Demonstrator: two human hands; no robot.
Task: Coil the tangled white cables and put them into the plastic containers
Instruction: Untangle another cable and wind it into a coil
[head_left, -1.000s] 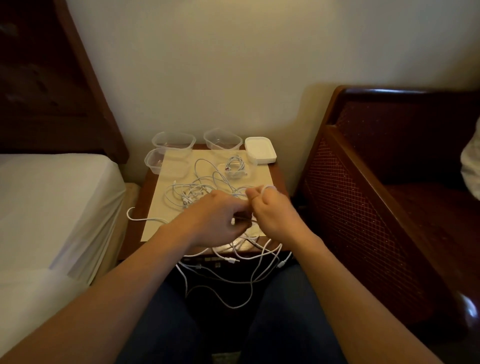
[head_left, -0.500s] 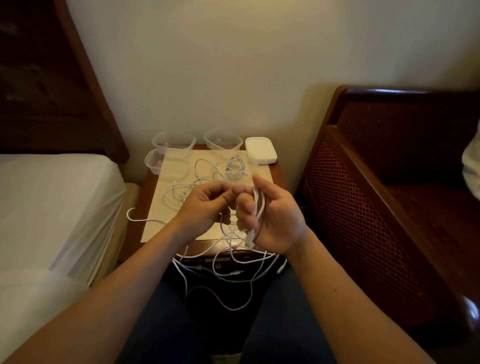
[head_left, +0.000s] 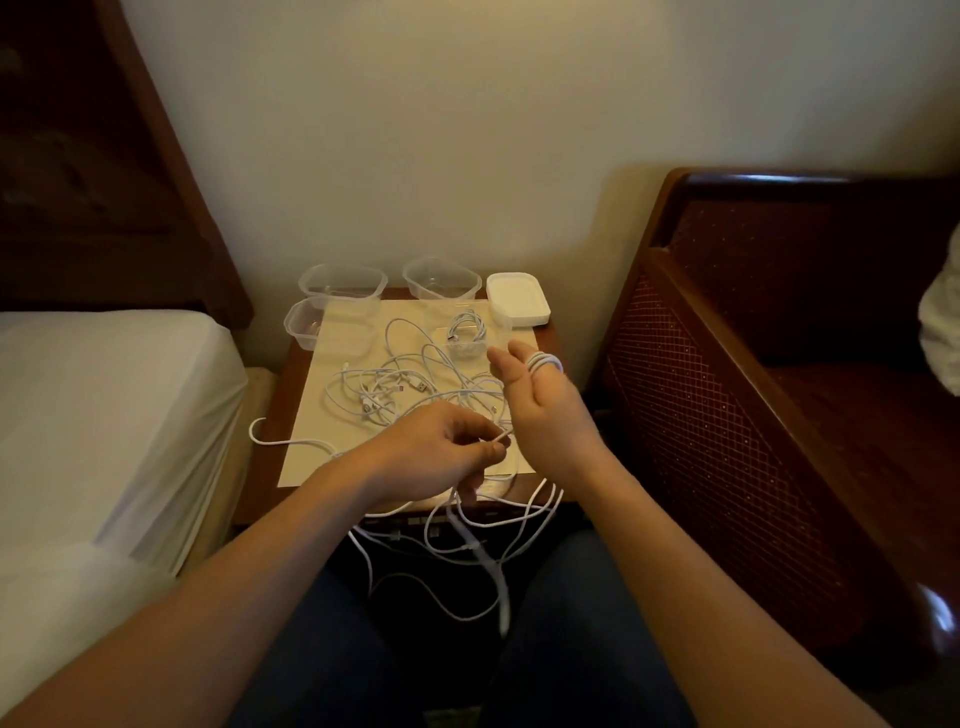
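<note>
A tangle of white cables (head_left: 400, 387) lies on a cream mat (head_left: 311, 447) on a small wooden nightstand, and several strands hang over its front edge toward my lap (head_left: 483, 551). My left hand (head_left: 436, 454) pinches one white cable at its fingertips. Just right of it, my right hand (head_left: 545, 410) is raised with straight fingers, and a few loops of that cable (head_left: 545, 361) are wound around them. A coiled cable (head_left: 467, 335) sits in a clear container. Three more clear plastic containers, one (head_left: 343, 283), another (head_left: 441, 278) and a third (head_left: 301, 330), stand at the back of the table.
A white lid (head_left: 517, 306) lies at the table's back right corner. A bed with a white sheet (head_left: 104, 415) borders the table on the left. A dark wooden seat with a woven side (head_left: 727, 415) stands close on the right. A wall is behind.
My right hand has turned and risen toward the back right, fingers now straightened with the loops around them. My left hand dropped slightly and still pinches the cable.
</note>
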